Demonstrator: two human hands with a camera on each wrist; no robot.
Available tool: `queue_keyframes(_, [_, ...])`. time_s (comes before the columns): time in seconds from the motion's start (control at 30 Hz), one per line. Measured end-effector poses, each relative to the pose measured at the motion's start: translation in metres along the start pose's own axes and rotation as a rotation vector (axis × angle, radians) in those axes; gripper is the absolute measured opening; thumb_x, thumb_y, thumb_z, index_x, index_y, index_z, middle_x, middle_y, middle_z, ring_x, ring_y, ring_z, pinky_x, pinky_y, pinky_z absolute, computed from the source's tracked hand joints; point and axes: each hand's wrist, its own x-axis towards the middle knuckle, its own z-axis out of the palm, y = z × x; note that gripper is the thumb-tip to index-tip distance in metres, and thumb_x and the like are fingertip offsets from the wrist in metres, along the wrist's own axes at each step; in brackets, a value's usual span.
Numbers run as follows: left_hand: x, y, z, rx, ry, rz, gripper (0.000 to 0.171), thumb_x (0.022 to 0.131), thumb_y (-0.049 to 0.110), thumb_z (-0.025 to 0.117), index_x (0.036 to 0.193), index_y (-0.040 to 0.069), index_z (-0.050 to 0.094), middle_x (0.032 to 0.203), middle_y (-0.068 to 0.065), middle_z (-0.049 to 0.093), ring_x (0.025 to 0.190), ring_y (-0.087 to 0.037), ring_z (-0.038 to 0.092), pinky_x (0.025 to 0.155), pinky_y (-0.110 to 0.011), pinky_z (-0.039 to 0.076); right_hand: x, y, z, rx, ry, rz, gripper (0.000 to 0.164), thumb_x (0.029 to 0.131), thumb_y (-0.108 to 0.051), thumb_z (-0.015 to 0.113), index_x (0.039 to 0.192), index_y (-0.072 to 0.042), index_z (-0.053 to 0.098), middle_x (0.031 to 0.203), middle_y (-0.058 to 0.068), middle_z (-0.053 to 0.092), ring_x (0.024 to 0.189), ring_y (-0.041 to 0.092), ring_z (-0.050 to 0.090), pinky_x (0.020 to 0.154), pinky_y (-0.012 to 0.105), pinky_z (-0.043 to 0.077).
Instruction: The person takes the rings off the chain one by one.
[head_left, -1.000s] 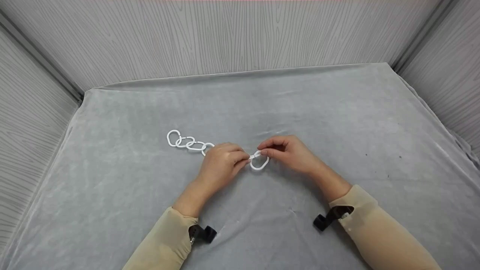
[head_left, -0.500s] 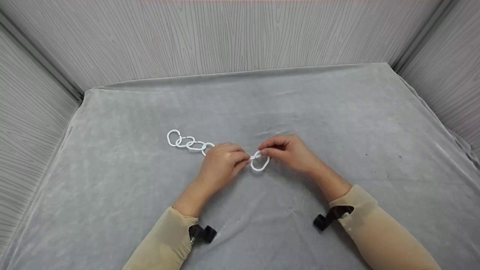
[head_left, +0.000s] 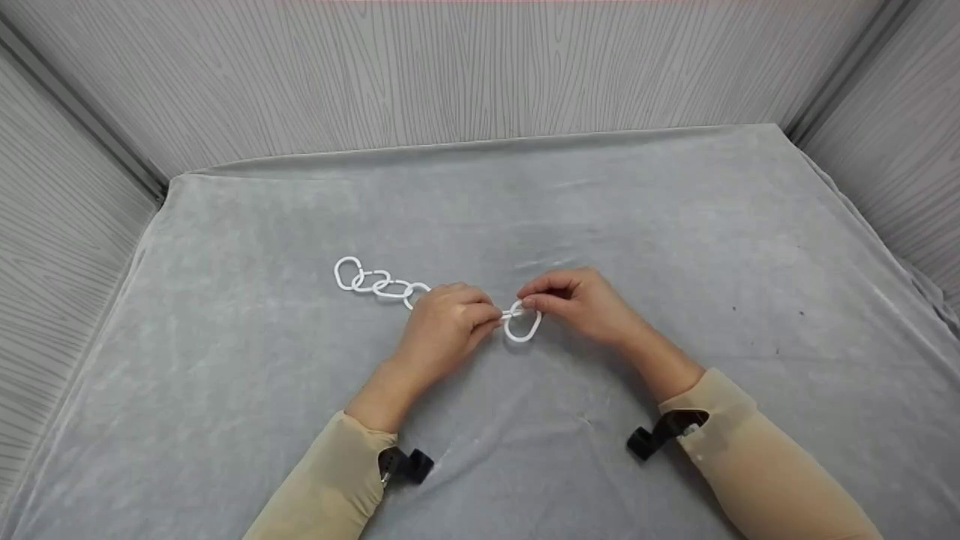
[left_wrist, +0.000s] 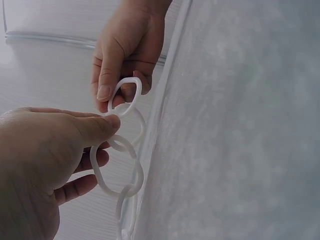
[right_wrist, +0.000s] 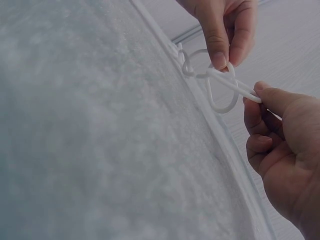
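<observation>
A chain of white plastic links (head_left: 390,295) trails over the grey cloth to the left in the head view. My left hand (head_left: 450,322) pinches the chain near its right end, between thumb and fingertips. Facing it, my right hand (head_left: 581,304) pinches a white link (right_wrist: 248,95) with thumb and index finger. Another oval link (head_left: 523,340) hangs down between the two hands and crosses the right hand's link. Below the left fingers, further links (left_wrist: 96,170) dangle in the left wrist view. Fingertips hide part of the crossing, so I cannot tell whether the links' gaps are engaged.
Grey cloth (head_left: 675,202) with soft wrinkles covers the table. Pale wood-patterned panels (head_left: 480,75) stand behind and at both sides. Small dark specks (head_left: 778,351) dot the cloth at the right. Black wrist mounts (head_left: 409,466) sit at both sleeves.
The oval link between my hands has shifted slightly to the right and turned a little. Both hands stay almost in place, and the chain on the left lies as before.
</observation>
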Motion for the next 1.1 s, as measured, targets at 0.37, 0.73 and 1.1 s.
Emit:
queue_keyframes(0.37, [-0.0011,-0.0008,0.0024,0.002,-0.008,0.002,0.007,0.084,0.01,0.087,0.09,0.011,0.083,0.09,-0.001,0.075,0.087,-0.023,0.07,0.081,-0.041,0.055,-0.0012,0.0004,0.0009,0.008,-0.014,0.0,0.013,0.098,-0.007,0.076,0.109,0.0,0.081,0.106,0.011,0.078,0.092,0.013,0.07,0.077,0.023,0.055])
queue_keyframes(0.73, [-0.0002,-0.0009,0.0017,0.027,-0.026,-0.011,0.007,0.085,0.014,0.087,0.09,0.011,0.083,0.091,-0.001,0.075,0.086,-0.023,0.069,0.079,-0.041,0.055,0.0,-0.0004,0.0006,0.0,-0.021,-0.004,0.012,0.099,-0.008,0.076,0.108,-0.003,0.082,0.104,0.009,0.078,0.089,0.014,0.068,0.075,0.023,0.054])
queue_keyframes(1.1, [0.0001,0.0003,-0.0002,0.02,-0.013,-0.005,0.008,0.081,0.01,0.088,0.088,0.012,0.082,0.088,0.0,0.074,0.084,-0.024,0.069,0.077,-0.041,0.055,-0.0007,0.0005,0.0008,-0.013,-0.013,0.0,0.012,0.098,-0.01,0.077,0.108,-0.005,0.083,0.102,0.007,0.079,0.09,0.014,0.069,0.076,0.023,0.054])
